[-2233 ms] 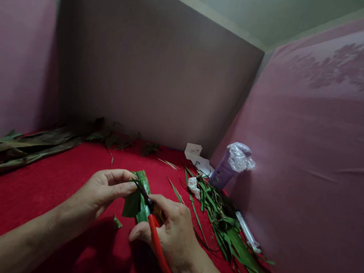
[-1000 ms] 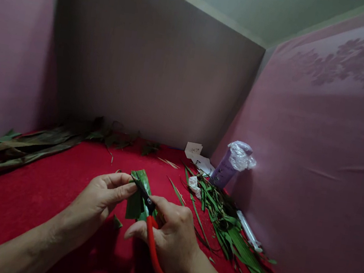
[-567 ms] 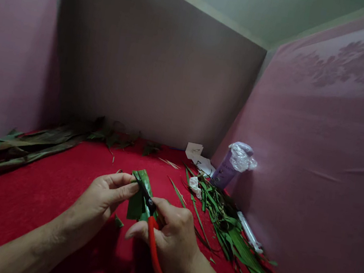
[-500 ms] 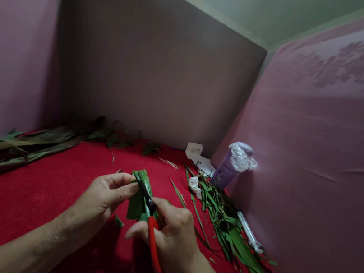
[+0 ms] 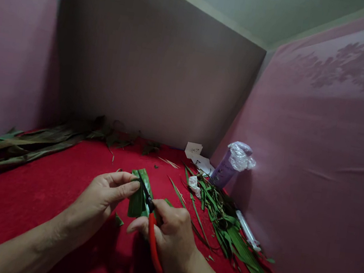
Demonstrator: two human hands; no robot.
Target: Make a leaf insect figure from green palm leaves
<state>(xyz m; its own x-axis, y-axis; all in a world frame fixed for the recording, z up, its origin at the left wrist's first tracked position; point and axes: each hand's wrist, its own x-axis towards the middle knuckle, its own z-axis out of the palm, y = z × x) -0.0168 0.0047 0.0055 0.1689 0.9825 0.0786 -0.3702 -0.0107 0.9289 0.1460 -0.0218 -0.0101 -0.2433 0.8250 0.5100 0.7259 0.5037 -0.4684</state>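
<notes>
A red cloth-covered surface [image 5: 40, 188] sits boxed in by a grey back wall and pink side walls.

Over the middle of the surface, between the two hands, is a folded leaf piece [image 5: 137, 193]. It is green, and its long axis runs away from the person, with the far end toward the back wall and leaning a little left.

The left hand [image 5: 100, 202] has its grip closed on the piece's upper left edge, thumb and forefinger pinched together. The right hand [image 5: 170, 235] has its grip wrapped tight around the red handles of the scissors [image 5: 152, 237]. The dark blades point away and to the left, lying against the leaf's right side. How far apart the blades stand is hard to tell.

A small green scrap [image 5: 118, 219] lies just below the leaf. To the right is a pile of green leaf strips [image 5: 221, 215], and beyond it a purple cup [image 5: 222, 172] topped with crumpled plastic [image 5: 240, 156]. White paper cards [image 5: 196, 154] by the corner carry marks too small to read. Long dried leaves [image 5: 22, 149] lie along the left side.
</notes>
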